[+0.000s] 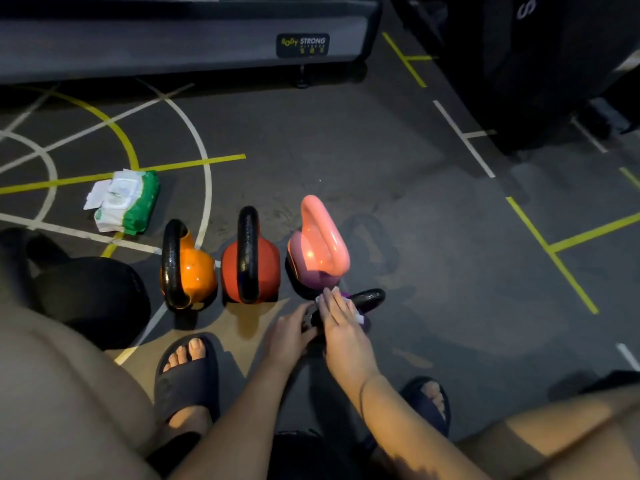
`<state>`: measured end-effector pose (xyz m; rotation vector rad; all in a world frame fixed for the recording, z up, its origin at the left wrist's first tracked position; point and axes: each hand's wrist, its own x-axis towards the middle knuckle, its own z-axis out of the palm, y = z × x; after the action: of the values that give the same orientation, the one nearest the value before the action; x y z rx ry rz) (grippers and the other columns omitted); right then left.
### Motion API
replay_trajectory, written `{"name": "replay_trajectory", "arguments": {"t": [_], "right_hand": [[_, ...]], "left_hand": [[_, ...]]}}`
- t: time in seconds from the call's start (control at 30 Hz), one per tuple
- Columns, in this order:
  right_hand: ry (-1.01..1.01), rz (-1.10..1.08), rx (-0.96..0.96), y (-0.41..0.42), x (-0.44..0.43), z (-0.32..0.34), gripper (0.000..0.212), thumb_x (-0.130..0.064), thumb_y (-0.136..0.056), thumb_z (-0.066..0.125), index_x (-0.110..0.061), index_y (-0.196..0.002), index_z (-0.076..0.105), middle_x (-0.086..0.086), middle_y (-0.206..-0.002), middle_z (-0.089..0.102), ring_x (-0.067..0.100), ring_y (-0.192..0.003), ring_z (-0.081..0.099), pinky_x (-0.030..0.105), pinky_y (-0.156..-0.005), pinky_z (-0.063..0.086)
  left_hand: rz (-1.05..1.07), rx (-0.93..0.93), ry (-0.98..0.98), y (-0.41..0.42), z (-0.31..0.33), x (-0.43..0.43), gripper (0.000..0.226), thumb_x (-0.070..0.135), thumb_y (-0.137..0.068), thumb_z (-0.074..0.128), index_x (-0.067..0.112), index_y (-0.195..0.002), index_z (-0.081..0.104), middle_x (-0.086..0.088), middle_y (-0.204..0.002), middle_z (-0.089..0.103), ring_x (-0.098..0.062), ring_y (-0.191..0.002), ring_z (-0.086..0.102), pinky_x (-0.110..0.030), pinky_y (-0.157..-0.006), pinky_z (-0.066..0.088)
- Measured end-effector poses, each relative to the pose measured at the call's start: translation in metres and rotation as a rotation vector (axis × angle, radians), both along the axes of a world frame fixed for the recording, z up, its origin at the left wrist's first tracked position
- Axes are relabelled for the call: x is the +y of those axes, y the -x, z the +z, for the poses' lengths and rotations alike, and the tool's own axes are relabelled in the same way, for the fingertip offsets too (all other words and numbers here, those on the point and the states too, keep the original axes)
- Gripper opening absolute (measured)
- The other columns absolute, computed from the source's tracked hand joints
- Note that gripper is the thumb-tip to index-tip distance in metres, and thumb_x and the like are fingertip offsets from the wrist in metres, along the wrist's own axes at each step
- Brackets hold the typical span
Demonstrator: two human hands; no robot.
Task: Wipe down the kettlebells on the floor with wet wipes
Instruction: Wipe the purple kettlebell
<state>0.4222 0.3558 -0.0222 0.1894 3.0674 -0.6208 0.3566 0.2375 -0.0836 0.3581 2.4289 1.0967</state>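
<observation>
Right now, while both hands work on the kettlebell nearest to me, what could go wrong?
The purple kettlebell seems tipped on its side. The left hand grips it and the right hand presses the wet wipe on it. Being damp, it might slip or roll toward the bare toes. The wipes pack lies open, so the wipes may dry out.

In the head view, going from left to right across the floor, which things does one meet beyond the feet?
The wet wipes pack → orange kettlebell → red kettlebell → pink kettlebell → black-handled kettlebell.
</observation>
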Motion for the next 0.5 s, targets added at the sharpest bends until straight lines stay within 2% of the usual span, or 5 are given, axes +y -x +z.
{"name": "replay_trajectory", "arguments": {"t": [0.13, 0.23, 0.33, 0.4, 0.5], "right_hand": [[0.119, -0.205, 0.014, 0.014, 0.026, 0.000, 0.062, 0.014, -0.077, 0.054, -0.003, -0.137, 0.057, 0.015, -0.149, 0.047, 0.031, -0.142, 0.040, 0.037, -0.121, 0.022], [0.171, -0.422, 0.008, 0.017, 0.056, 0.006, 0.044, 0.004, -0.091, 0.050, -0.008, -0.130, 0.065, 0.012, -0.147, 0.051, 0.023, -0.142, 0.042, 0.020, -0.116, 0.021], [0.095, -0.291, 0.020, 0.014, 0.041, 0.009, 0.054, 0.011, -0.080, 0.048, -0.006, -0.129, 0.064, 0.014, -0.144, 0.054, 0.027, -0.139, 0.045, 0.027, -0.117, 0.021], [0.066, -0.101, 0.025, 0.011, 0.015, 0.005, 0.059, 0.014, -0.069, 0.052, -0.005, -0.123, 0.067, 0.014, -0.136, 0.061, 0.030, -0.132, 0.052, 0.037, -0.118, 0.026], [0.115, -0.006, -0.020, 0.010, -0.003, 0.007, 0.062, 0.019, -0.073, 0.055, -0.005, -0.129, 0.064, 0.010, -0.134, 0.063, 0.026, -0.132, 0.054, 0.044, -0.118, 0.031]], "left_hand": [[0.013, -0.053, 0.012, -0.003, 0.008, -0.009, 0.082, 0.040, -0.087, 0.077, 0.026, -0.156, 0.035, 0.002, -0.143, 0.057, -0.019, -0.126, 0.060, -0.038, -0.104, 0.048], [-0.002, -0.051, 0.031, -0.011, 0.016, -0.016, 0.073, 0.031, -0.096, 0.065, 0.027, -0.158, 0.028, -0.001, -0.146, 0.056, -0.017, -0.131, 0.055, -0.029, -0.105, 0.043], [0.038, 0.008, 0.034, -0.013, 0.028, -0.018, 0.065, 0.014, -0.099, 0.053, 0.025, -0.158, 0.029, -0.004, -0.142, 0.058, -0.018, -0.127, 0.054, -0.021, -0.098, 0.038], [0.077, 0.051, 0.059, -0.013, 0.034, -0.016, 0.063, 0.008, -0.099, 0.047, 0.028, -0.157, 0.032, -0.003, -0.144, 0.056, -0.019, -0.130, 0.052, -0.027, -0.103, 0.040], [0.115, 0.144, 0.046, -0.017, 0.044, -0.014, 0.061, 0.005, -0.098, 0.046, 0.029, -0.154, 0.039, 0.000, -0.145, 0.055, -0.019, -0.131, 0.052, -0.031, -0.105, 0.043]]}}
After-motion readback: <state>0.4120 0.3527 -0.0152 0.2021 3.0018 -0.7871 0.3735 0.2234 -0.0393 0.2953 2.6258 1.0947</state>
